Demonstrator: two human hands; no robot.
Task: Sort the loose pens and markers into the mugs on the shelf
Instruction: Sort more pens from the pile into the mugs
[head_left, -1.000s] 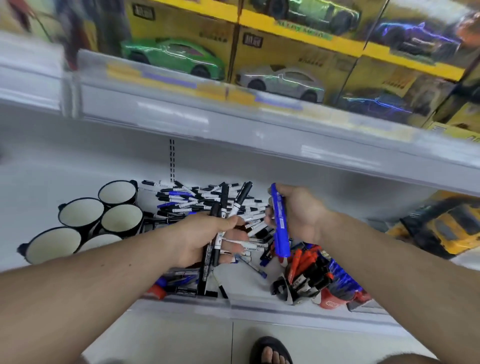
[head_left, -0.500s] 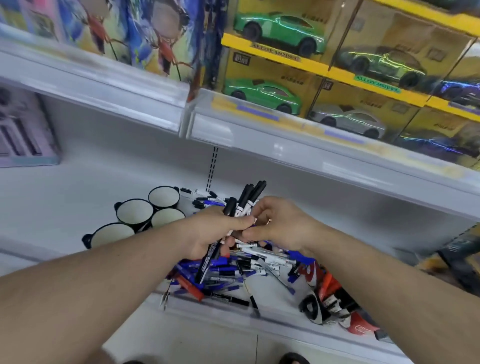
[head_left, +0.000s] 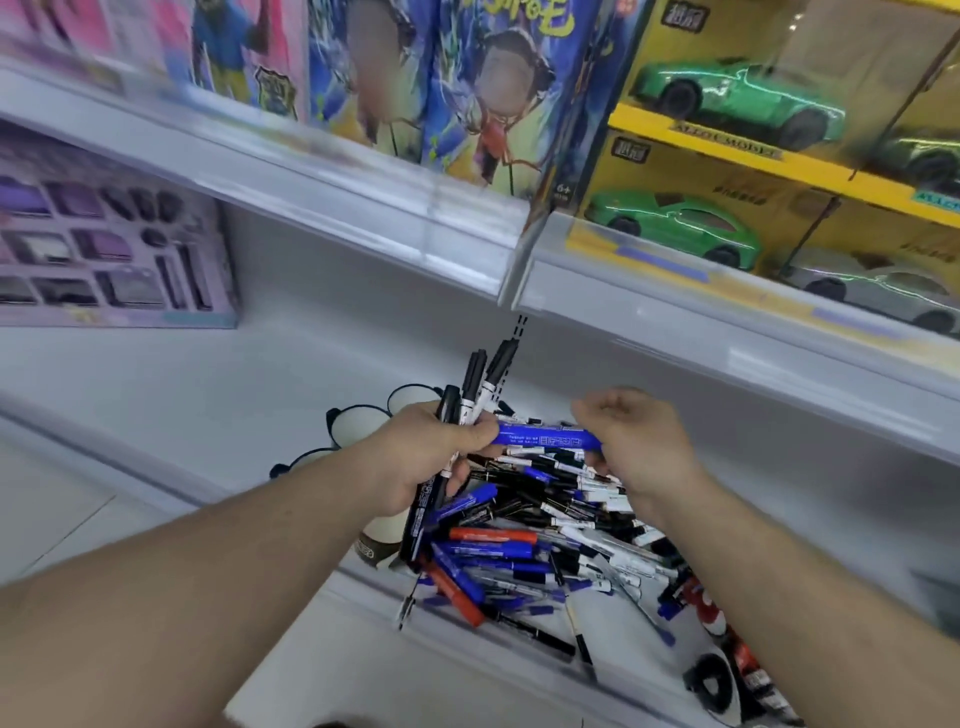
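Above the heap of loose black, blue and red pens and markers on the white metal shelf, the left hand grasps a bundle of slim black-capped markers, caps up and barrels running down through the fist. Lying crosswise at that fist is a thick blue marker with white print: its left end meets the left thumb and forefinger, its right end is pinched by the curled fingers of the right hand.

This looks like a hand-over of the blue marker into the bundle. To do it well, the left thumb should clamp it before the right lets go, and it is best turned parallel with the black ones so the bundle does not splay. Just beyond the left fist stand the white enamel mugs with dark rims, partly hidden; the bundle would go there, cap ends kept together.

Half a second ago both hands met over the black markers and no blue one showed between them. The view has also swung left, bringing in a purple boxed set.
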